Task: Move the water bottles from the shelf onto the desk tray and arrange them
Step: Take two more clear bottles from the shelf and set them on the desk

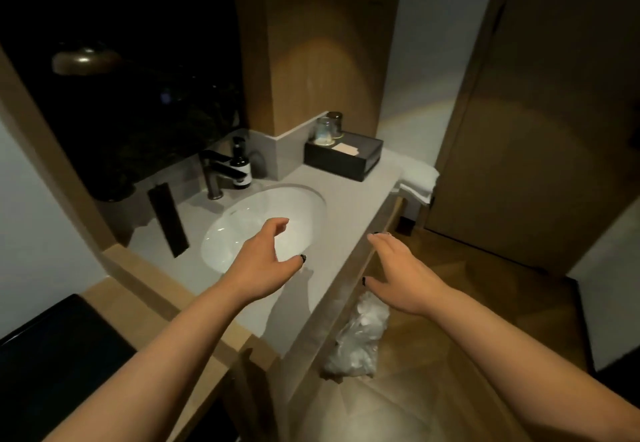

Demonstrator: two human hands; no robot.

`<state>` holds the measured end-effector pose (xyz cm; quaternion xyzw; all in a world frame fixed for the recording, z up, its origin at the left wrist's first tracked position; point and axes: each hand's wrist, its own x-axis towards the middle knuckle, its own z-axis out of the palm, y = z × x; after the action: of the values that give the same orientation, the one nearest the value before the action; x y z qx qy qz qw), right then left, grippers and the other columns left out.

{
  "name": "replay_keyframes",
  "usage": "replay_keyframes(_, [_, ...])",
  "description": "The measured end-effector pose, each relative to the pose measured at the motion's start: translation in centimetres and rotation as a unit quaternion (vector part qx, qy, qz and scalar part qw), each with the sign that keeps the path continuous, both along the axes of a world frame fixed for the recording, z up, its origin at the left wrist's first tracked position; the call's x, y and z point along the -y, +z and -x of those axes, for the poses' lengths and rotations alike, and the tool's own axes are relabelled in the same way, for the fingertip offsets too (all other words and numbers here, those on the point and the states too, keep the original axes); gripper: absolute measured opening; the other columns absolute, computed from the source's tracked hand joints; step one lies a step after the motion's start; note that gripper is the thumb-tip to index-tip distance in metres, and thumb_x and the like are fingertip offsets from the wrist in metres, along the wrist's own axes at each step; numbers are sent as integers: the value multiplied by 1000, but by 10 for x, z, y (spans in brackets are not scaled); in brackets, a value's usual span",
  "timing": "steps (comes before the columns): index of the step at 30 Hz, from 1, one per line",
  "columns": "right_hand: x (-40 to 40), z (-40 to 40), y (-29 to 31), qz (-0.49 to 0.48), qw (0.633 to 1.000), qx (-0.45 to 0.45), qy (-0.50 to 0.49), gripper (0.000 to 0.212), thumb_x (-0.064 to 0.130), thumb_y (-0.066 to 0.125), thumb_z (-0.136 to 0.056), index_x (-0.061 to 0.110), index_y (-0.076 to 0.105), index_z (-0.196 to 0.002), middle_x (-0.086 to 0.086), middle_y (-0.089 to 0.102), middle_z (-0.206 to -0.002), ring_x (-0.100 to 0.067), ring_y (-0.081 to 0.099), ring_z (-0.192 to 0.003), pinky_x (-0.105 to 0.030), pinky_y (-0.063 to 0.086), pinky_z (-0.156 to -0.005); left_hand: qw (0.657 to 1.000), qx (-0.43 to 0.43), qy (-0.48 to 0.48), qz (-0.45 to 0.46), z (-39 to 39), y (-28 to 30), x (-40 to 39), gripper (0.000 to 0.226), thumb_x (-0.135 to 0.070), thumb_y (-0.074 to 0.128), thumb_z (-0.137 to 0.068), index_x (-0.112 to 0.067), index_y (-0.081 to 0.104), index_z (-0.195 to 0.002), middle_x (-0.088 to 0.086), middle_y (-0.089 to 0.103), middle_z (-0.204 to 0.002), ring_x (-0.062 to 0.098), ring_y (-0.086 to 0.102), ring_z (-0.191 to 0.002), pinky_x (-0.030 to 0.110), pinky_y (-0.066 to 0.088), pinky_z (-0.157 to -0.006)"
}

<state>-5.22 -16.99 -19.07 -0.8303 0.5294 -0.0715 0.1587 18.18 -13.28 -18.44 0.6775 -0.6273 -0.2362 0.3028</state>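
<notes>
Two bare forearms are reaching forward from the near edge. The left hand (pixel 265 254) is hovering over the white sink (pixel 304 199), fingers loosely spread and holding nothing. The right hand (pixel 398 268) is hanging past the counter (pixel 346 206) edge, fingers straight, also holding nothing. A clear plastic bag (pixel 356 337) is lying on the wooden floor below it. Farther back, a dark faucet (pixel 216 171) and pump bottle (pixel 240 164) are standing behind the sink, with glasses (pixel 327 126) sitting in a black tray (pixel 346 157) to the right. No water bottles are showing.

left hands (pixel 265 256) empty over sink (pixel 242 213) | right hands (pixel 398 275) empty past counter (pixel 349 195) edge
</notes>
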Motion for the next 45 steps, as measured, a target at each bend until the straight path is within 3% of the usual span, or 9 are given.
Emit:
replay_keyframes(2, [7,33,4,6,1000,-6,-12,77,35,55,-92,15,10,-152,-1,11,-159,-18,3,-148,-35,20,-118,1000,0,-15,4,31,1,10,68,-34,65,-83,-28,29,-141,-4,36,-150,20,49,-125,33,41,-101])
replay_keyframes(5, [14,75,10,11,999,-7,-34,76,34,55,-92,15,11,-151,-1,12,-159,-18,4,-148,-35,20,-117,999,2,-40,-3,75,2,21,66,-33,63,-85,-27,30,-142,-5,36,-150,18,44,-131,31,39,-101])
replay_keyframes(9, [20,119,11,15,997,-2,-69,76,35,55,-92,16,12,-151,0,13,-159,-18,3,-148,-35,20,-117,996,7,-88,-10,122,1,38,60,-32,62,-86,-27,36,-139,-4,42,-146,7,50,-95,23,37,-89])
replay_keyframes(17, [40,173,-6,-14,991,-11,-133,78,37,56,-91,16,10,-152,-1,10,-160,-19,1,-148,-36,20,-116,985,31,-165,-44,183,-11,88,57,-30,62,-85,-27,39,-137,6,58,-125,11,57,-64,26,45,-75])
replay_keyframes(20, [66,183,-13,-26,988,-11,-155,78,37,56,-91,18,10,-152,0,10,-160,-18,3,-148,-35,23,-115,978,56,-187,-73,195,-15,122,63,-31,61,-85,-29,34,-142,18,45,-142,22,65,-95,34,48,-90])
replay_keyframes(23, [97,189,-19,-40,982,-18,-182,79,38,56,-90,20,10,-152,2,9,-160,-18,12,-147,-35,30,-113,969,94,-211,-89,204,-17,156,68,-32,59,-87,-27,27,-147,11,21,-157,37,46,-128,45,32,-112])
replay_keyframes(33, [224,206,-22,-52,965,-32,-256,79,38,58,-90,22,10,-152,1,12,-160,-17,16,-146,-34,34,-112,947,118,-289,-75,234,-26,312,71,-33,60,-88,-26,23,-148,2,18,-158,28,45,-131,42,37,-110])
replay_keyframes(39, [278,222,-24,-60,958,-15,-279,80,37,58,-90,20,11,-152,0,13,-160,-19,16,-146,-38,33,-113,935,128,-325,-69,261,-32,376,71,-32,59,-89,-22,23,-149,0,21,-158,19,18,-145,34,24,-114])
replay_keyframes(45, [339,259,-32,-73,959,-15,-274,81,36,59,-89,20,11,-152,-2,13,-160,-21,13,-147,-39,31,-115,930,130,-332,-88,307,-36,434,70,-33,60,-88,-23,24,-148,2,21,-158,26,41,-134,39,36,-110])
